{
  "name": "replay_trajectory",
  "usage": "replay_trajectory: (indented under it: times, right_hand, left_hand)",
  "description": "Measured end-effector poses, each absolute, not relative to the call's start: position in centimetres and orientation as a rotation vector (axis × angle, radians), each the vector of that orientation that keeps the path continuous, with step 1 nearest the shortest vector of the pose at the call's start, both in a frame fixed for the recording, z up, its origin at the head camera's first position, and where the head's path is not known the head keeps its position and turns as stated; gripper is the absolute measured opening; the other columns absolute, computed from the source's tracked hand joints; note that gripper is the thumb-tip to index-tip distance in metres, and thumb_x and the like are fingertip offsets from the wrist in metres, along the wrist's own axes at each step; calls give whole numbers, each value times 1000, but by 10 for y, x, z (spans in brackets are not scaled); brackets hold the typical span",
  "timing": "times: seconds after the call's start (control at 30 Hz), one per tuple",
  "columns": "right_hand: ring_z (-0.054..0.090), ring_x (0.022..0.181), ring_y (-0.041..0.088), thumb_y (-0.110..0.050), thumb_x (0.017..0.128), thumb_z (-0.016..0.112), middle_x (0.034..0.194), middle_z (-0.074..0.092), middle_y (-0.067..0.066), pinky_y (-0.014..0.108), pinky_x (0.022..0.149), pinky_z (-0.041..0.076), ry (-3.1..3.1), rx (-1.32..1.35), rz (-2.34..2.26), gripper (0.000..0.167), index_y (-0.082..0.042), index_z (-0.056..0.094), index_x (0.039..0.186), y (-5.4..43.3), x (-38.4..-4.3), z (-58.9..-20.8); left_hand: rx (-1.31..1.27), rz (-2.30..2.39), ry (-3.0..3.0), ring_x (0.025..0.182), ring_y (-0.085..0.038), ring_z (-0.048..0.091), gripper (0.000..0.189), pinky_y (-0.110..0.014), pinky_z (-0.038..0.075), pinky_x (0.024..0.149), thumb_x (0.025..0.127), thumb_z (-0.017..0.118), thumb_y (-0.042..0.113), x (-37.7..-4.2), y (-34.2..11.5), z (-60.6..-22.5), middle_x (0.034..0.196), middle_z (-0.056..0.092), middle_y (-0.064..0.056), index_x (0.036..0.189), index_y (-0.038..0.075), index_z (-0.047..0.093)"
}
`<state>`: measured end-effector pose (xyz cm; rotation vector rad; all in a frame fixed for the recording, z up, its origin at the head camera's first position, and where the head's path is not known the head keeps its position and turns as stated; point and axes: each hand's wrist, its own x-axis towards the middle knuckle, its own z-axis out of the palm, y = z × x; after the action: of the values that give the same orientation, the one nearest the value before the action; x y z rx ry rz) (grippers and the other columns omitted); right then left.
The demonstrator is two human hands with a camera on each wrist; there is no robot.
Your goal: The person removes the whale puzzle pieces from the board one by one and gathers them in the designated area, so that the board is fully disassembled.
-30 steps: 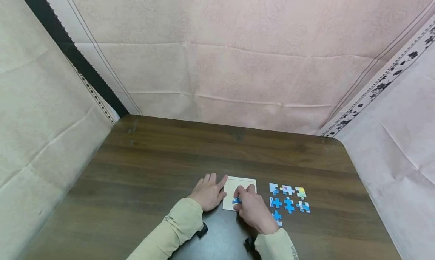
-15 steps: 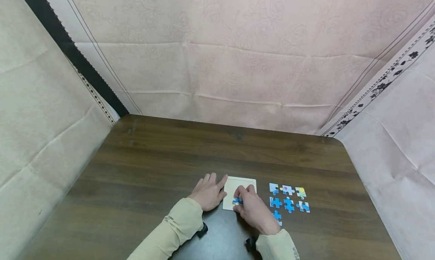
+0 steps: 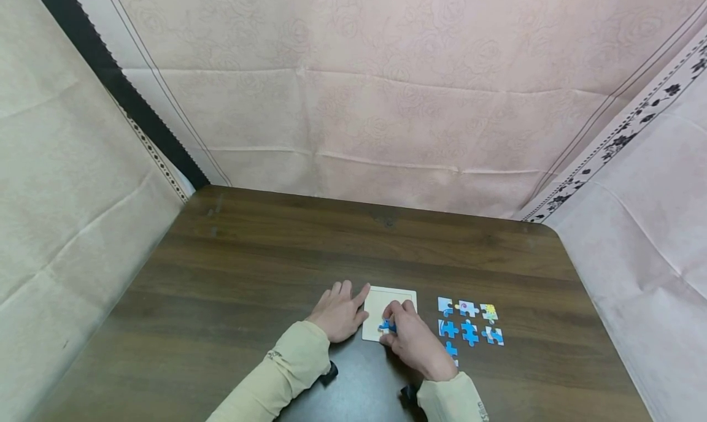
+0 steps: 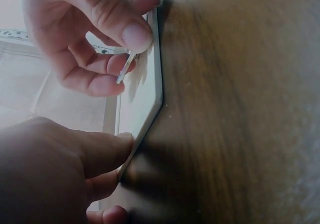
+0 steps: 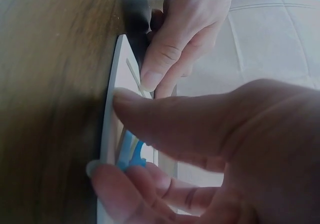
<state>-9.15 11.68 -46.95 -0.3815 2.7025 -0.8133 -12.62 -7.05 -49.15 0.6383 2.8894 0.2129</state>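
Observation:
A pale square puzzle board lies on the table. At its left edge rests my left hand, fingers spread; in the left wrist view the thumb touches the board's edge. Over the board, my right hand pinches a blue-and-white jigsaw piece between thumb and fingers. The left wrist view shows this piece edge-on and tilted above the board. Fingers partly cover the blue piece in the right wrist view.
Right of the board lie several loose jigsaw pieces in rough rows, the nearest partly hidden by the right hand. The brown wooden table is bordered by pale cloth at the back and sides.
The right hand has shifted very slightly to the right with the jigsaw piece, which shows a little more now. The left hand and the board stay put.

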Motion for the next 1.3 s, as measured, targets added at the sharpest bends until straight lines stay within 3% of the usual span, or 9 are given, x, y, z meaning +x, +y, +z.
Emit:
replay_trajectory:
  times: [0.27,1.03,1.3]
  right_hand:
    - [47,68,14,-15,88,73,91,42,6,32,67,47,2689,-378,-830,21,-7,56,99,118,-89,-469]
    - [50,78,17,-15,96,62,94,48,5,32,70,47,2573,-335,-1079,22,-8,47,110,131,-91,-466]
    - [52,78,19,-17,97,61,96,52,6,28,62,49,2545,-256,-1253,26,-8,49,117,132,-91,-470]
  left_hand:
    - [639,211,2891,92,-20,39,59,-30,36,73,98,51,45,-125,-71,-491,102,42,-6,151,20,39]
    - [612,188,2870,94,-21,40,60,-31,36,76,99,51,46,-126,-69,-489,106,43,-7,152,22,36]
    - [626,191,2878,92,-20,40,59,-30,36,74,99,50,45,-126,-69,-490,104,43,-7,151,21,37]
